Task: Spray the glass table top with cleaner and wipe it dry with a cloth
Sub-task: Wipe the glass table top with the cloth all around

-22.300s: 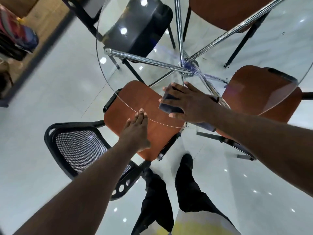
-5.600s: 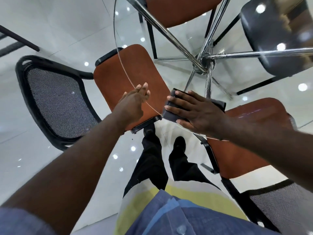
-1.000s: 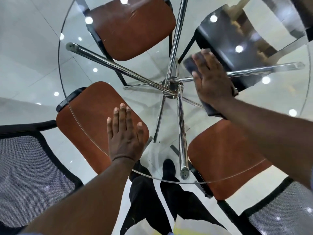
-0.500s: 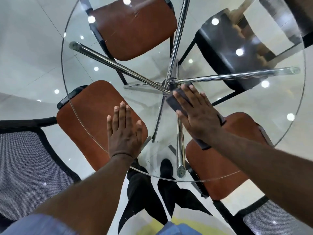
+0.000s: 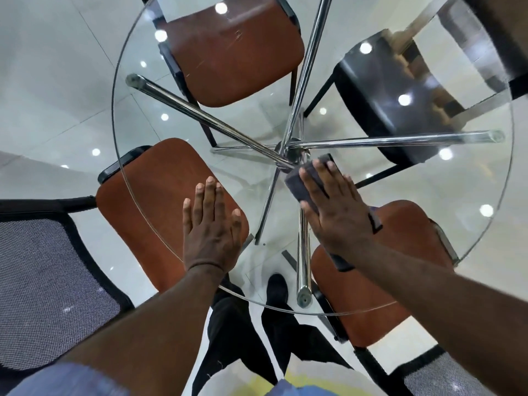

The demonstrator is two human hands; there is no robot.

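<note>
A round glass table top [image 5: 428, 195] on crossed chrome legs fills the middle of the view. My right hand [image 5: 335, 207] lies flat on a dark grey cloth [image 5: 298, 181], pressing it on the glass just right of the chrome hub. The cloth's far end shows past my fingertips and a corner shows by my wrist. My left hand [image 5: 211, 227] rests flat on the glass near the near-left rim, fingers together, holding nothing. No spray bottle is in view.
Brown-seated chairs [image 5: 234, 52] stand under the table at the far side, near left and near right, and a black chair [image 5: 380, 110] at the far right. A black mesh chair back [image 5: 48, 284] is at the left. My legs stand at the near rim on white tile.
Over the last second my right hand slid the cloth from the far right of the glass back toward me and the hub. My left hand stayed planted.
</note>
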